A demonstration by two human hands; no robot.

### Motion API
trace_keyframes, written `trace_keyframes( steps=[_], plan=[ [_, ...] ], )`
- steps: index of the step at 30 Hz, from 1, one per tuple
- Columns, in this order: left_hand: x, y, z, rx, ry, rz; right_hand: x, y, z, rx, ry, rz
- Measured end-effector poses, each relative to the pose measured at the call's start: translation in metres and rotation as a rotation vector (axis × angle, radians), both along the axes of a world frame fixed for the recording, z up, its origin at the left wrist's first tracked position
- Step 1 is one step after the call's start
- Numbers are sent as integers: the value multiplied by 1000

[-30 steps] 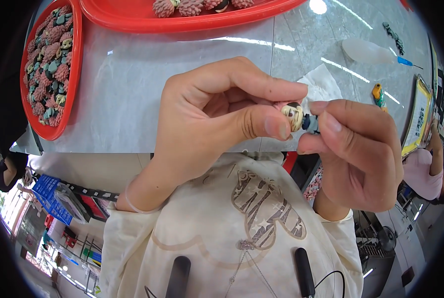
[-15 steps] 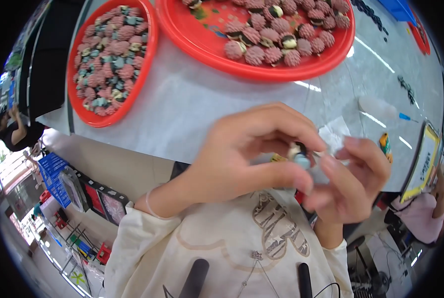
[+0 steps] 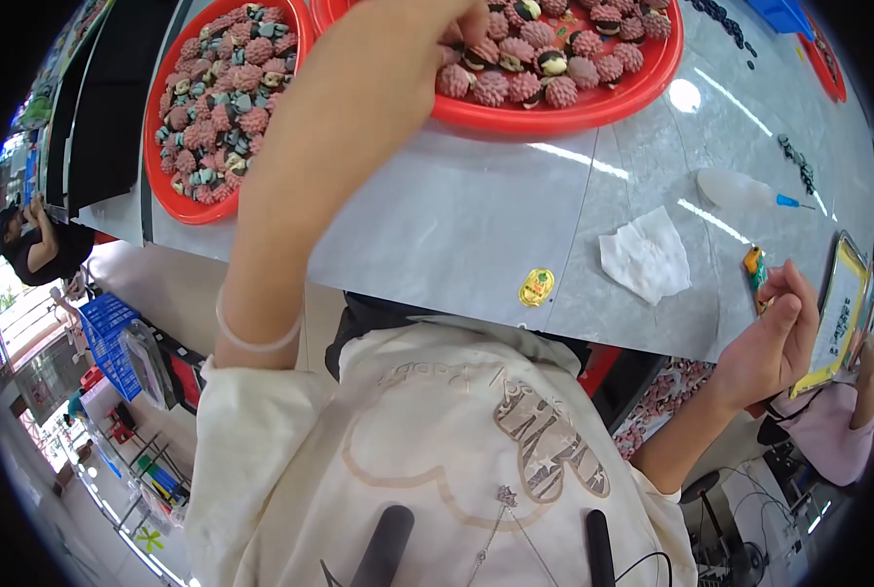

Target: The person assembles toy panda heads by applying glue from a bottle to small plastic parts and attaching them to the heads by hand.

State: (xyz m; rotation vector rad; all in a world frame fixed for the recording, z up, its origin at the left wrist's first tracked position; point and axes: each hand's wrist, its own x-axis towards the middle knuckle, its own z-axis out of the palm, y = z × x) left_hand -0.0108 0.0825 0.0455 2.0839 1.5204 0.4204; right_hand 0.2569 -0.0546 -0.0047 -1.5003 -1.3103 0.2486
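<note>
Closest to you, your cream printed shirt (image 3: pixel 437 440) fills the lower part of the view, with the grey tabletop (image 3: pixel 457 225) just beyond it. Your right hand (image 3: pixel 775 342) hangs off the table's near right edge, its fingers curled loosely together beside a small orange item (image 3: pixel 753 262); you cannot tell from here whether anything is pinched between them. Just past it stands a yellow-framed screen (image 3: pixel 838 313). On the table in front of you lie a gold oval sticker (image 3: pixel 536 287) and a crumpled white tissue (image 3: pixel 644 256), well apart from each other, and farther right a clear squeeze bottle with a blue tip (image 3: pixel 745 189) lies on its side. Your left forearm, a clear band at the wrist, reaches far across the table; your left hand (image 3: pixel 398 68) is over the near rim of the big red tray (image 3: pixel 594 112), fingertips drawn together among the pink spiky pieces (image 3: pixel 525 83) lying there. Whether they grip one is hidden. A second red tray (image 3: pixel 158 147) of the same pieces sits to the left
</note>
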Motion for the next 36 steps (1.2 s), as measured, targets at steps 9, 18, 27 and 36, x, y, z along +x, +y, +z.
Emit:
trace_keyframes(
  steps=[9, 18, 27, 36],
  plan=[
    [-11, -21, -3, 22, -577, 152, -7, 20, -2, -106, 81, -71],
    [3, -74, -49, -777, -1368, 102, -24, 42, -13, -245, 180, 90],
    [18, -82, -73, -603, -1450, -25, -16, 21, 8, -365, 906, 433],
    [24, -83, -73, -624, -1474, -43, -2, 20, 26, -291, 760, 880]
  ],
)
